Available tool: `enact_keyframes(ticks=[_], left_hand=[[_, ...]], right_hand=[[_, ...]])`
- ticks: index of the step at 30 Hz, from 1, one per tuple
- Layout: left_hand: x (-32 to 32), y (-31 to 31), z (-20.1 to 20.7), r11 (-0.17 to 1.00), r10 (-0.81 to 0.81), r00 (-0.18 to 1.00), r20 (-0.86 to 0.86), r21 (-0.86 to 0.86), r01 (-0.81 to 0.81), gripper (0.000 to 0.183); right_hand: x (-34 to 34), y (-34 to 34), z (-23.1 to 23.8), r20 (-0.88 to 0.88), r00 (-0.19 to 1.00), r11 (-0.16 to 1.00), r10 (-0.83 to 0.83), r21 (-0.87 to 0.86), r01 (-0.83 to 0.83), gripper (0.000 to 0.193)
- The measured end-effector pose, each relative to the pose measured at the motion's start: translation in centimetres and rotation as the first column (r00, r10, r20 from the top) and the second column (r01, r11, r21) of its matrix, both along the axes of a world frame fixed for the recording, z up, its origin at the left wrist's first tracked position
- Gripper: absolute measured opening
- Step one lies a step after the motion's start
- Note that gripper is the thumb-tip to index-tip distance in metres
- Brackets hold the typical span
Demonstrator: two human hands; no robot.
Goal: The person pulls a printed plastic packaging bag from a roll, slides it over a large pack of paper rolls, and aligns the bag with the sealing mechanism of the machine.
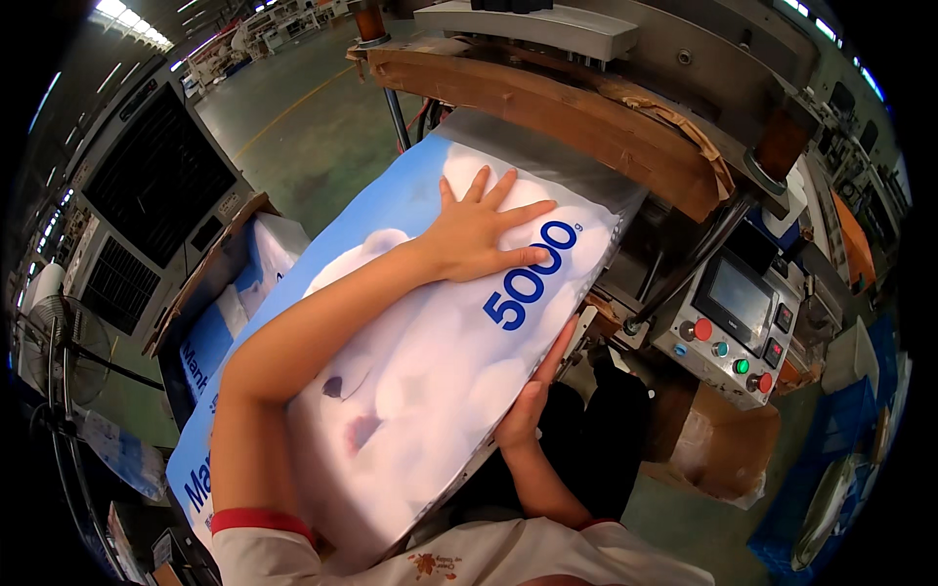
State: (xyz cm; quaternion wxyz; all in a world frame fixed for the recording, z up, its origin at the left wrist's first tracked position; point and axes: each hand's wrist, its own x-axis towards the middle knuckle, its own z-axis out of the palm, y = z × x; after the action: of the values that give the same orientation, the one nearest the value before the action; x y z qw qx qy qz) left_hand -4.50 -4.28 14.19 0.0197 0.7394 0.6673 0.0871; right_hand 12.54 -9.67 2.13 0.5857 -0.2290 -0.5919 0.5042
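In the head view, the left hand (471, 237) lies palm down with its fingers spread apart on a large blue-and-white printed sheet (440, 342); the sheet stretches under that hand and back below the left forearm, its far end reaching beneath the brown-edged press (547, 107) just beyond the fingertips; the right hand (528, 410) is nearer the body, touching the sheet's right edge with its fingers along it, though I cannot tell whether it pinches the edge, as part of it is hidden; to the right of both hands stands a control box (728, 327) with a screen and coloured buttons, and below that an open cardboard box (728, 439); to the left of the left hand, an open carton (205, 276) holds similar printed pieces (264, 249), with a grey louvred cooler (156, 186) beyond.
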Motion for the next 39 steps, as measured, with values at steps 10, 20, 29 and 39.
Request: enact_keyframes(ticks=[10, 20, 29, 39], left_hand=[[-0.2, -5.7, -1.1, 1.000, 0.011, 0.999, -0.047, -0.005, -0.012, 0.074], [0.3, -6.7, -0.5, 0.999, 0.019, 0.998, -0.058, -0.039, -0.022, 0.069], [0.4, -6.9, -0.2, 1.000, 0.014, 0.999, -0.033, -0.014, -0.014, 0.066], [7.1, -11.1, 0.1, 0.697, -0.713, 0.686, 0.144, 0.257, 0.670, 0.041]], right_hand=[[-0.8, 2.3, 2.1, -0.304, 0.944, 0.969, 0.127, -0.163, -0.183, 0.081], [-0.7, 2.1, 2.7, -0.305, 0.945, 0.966, 0.120, -0.184, -0.182, 0.074], [-0.2, 1.9, 1.7, -0.273, 0.959, 0.984, 0.081, -0.131, -0.121, 0.072], [1.5, -6.4, -2.7, 0.169, 0.983, 0.976, -0.064, 0.214, 0.027, 0.069]])
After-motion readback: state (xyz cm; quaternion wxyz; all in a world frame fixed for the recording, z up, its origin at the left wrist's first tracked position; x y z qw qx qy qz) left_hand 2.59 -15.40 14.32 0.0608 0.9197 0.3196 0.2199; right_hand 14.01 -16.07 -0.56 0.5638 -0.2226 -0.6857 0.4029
